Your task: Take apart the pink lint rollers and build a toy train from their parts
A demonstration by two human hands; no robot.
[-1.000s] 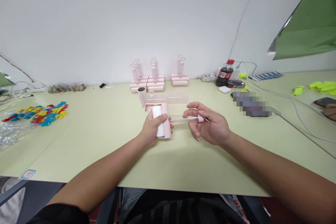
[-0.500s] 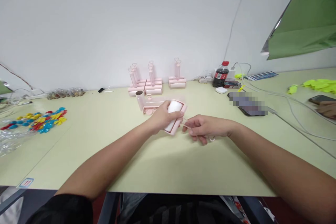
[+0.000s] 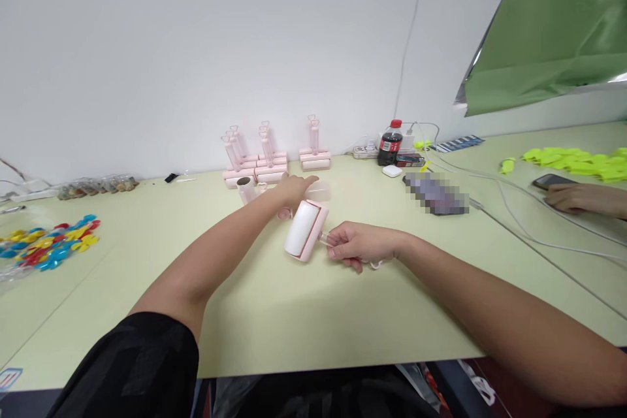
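In front of me is a lint roller (image 3: pixel 304 230) with a white sheet roll in a pink frame, tilted above the table. My right hand (image 3: pixel 353 245) is closed around its clear handle, and a pale loop shows below the fingers. My left hand (image 3: pixel 296 191) reaches out over a clear plastic cover (image 3: pixel 319 191), index finger stretched out. Its other fingers are partly hidden, and whether it touches the cover I cannot tell. Under and beside my left wrist are a pale tube with a dark open end (image 3: pixel 246 191) and a small round pink piece (image 3: pixel 284 213).
Several pink lint rollers (image 3: pixel 271 170) stand handle-up along the wall. Right of them are a cola bottle (image 3: pixel 390 144), a white case (image 3: pixel 392 171), a blurred-out phone (image 3: pixel 435 194) and cables. Coloured plastic pieces (image 3: pixel 53 241) lie left. Another person's hand (image 3: pixel 571 197) rests far right.
My left hand has let go of the lint roller's head and moved away from me to the clear cover. My right hand now holds the roller alone, its head turned and shifted slightly left.
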